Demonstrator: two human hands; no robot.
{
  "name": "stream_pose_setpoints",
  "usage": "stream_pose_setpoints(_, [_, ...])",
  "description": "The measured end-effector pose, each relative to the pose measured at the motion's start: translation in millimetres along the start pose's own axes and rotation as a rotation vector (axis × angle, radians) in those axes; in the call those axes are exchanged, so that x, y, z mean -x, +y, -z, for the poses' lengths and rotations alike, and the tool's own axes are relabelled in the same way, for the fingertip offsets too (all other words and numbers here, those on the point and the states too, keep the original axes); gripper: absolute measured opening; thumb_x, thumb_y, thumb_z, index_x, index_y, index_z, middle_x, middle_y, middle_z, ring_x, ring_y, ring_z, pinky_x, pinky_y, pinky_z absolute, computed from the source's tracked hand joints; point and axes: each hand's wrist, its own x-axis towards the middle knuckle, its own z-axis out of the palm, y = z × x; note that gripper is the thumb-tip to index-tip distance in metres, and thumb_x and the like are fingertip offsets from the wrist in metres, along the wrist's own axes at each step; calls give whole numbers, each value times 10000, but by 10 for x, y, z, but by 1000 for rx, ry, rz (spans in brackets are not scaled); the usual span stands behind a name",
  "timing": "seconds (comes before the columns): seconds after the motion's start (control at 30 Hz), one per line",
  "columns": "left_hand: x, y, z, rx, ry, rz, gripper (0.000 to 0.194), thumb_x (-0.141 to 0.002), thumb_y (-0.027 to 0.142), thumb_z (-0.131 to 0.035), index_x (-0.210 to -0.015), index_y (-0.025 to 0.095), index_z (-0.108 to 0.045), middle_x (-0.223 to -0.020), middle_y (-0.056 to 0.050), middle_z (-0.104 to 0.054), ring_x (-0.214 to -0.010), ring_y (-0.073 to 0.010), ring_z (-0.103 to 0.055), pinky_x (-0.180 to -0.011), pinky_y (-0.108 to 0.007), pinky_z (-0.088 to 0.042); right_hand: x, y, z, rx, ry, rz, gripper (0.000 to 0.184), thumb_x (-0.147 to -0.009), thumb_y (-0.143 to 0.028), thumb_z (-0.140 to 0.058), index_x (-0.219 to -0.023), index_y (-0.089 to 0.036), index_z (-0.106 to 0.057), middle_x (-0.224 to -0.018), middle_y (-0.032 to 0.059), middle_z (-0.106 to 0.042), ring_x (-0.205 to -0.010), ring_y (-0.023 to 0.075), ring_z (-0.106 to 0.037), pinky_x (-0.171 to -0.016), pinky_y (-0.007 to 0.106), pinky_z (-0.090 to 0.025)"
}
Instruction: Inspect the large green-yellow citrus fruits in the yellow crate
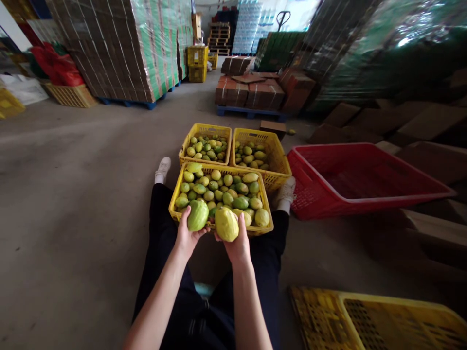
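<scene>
My left hand [186,236] is closed round a plump green fruit [198,215], its thumb lying along the near left side. Beside it, my right hand [239,247] grips a larger, ridged yellow fruit [226,224] from below and the right. Both fruits are held up over the near rim of a yellow plastic crate [266,209] between my legs. Inside that crate lie many loose green and yellow fruits [228,198]. The exact kind of fruit is not certain. Some of my fingers are hidden behind the fruits.
Two more yellow crates, one left [181,154] and one right [282,158], hold similar fruits just beyond. A red crate [302,189] stands at the right, with a yellow crate [339,316] below it. Wrapped pallet stacks [160,48] and flattened cartons [264,92] stand farther back.
</scene>
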Motion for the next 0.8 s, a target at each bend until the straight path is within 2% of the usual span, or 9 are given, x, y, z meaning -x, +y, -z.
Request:
stream_pose_setpoints(0.1, [-17, 19, 16, 42, 9, -17, 489, -1008, 448, -514, -1265, 87, -719, -761, -118, -758, -579, -191, -704, -520, -247, -565, 11, 22, 3, -10, -4, 60, 359, -750, -491, -847, -923, -234, -666, -762, -6, -722, -476, 126, -557, -365, 224, -396])
stream_pose_setpoints(0.17, [-25, 40, 25, 47, 15, -11, 510, -1017, 423, -459, -1315, 76, -686, -776, -126, -769, -543, -189, -691, -492, -251, -558, 13, 18, 4, -23, 8, 75, 330, -697, -409, -864, -890, -229, -667, -735, -12, -694, -465, 122, -527, -350, 221, -354])
stream_pose_setpoints(0.3, [-39, 78, 54, 61, -57, -18, 511, -993, 343, -399, -1363, 87, -641, -864, -128, -793, -415, -159, -613, -360, -246, -473, 34, -78, -31, -97, 72, 54, 325, -744, -490, -762, -887, -204, -699, -791, 50, -723, -545, 176, -601, -376, 248, -364])
stream_pose_setpoints(0.4, [-50, 95, 70, 110, -108, -33, 508, -969, 335, -407, -1328, 84, -664, -852, -135, -785, -464, -182, -646, -355, -250, -464, 59, -177, -54, -133, 52, 62, 336, -783, -514, -702, -909, -204, -723, -857, 71, -740, -625, 196, -630, -444, 274, -419])
stream_pose_setpoints(0.47, [-51, 97, 66, 168, -91, -16, 501, -952, 331, -441, -1327, 95, -672, -838, -133, -781, -572, -217, -706, -433, -277, -537, 66, -216, -41, -144, 4, 60, 365, -794, -536, -673, -923, -201, -739, -784, 58, -709, -606, 187, -595, -493, 296, -452])
stream_pose_setpoints(0.57, [-51, 73, 48, 300, -52, -23, 509, -913, 278, -505, -1386, 157, -651, -916, -114, -795, -829, -256, -776, -724, -373, -654, 45, -207, 18, -178, 17, 28, 398, -775, -558, -672, -944, -207, -753, -740, 48, -691, -659, 208, -625, -602, 342, -527])
stream_pose_setpoints(0.67, [-78, 2, 46, 365, -79, -66, 556, -874, 221, -557, -1426, 229, -629, -1088, -104, -798, -1122, -279, -746, -933, -412, -630, 3, -123, 67, -229, 130, 52, 356, -722, -477, -730, -982, -234, -750, -902, 58, -760, -846, 241, -708, -754, 380, -579])
stream_pose_setpoints(0.8, [-166, -139, 77, 406, -69, -89, 500, -903, 205, -535, -1384, 270, -657, -1150, -74, -793, -1281, -268, -674, -992, -391, -612, -30, 60, 27, -308, 221, 128, 334, -723, -437, -738, -1005, -259, -749, -1029, 49, -782, -916, 244, -727, -875, 426, -584])
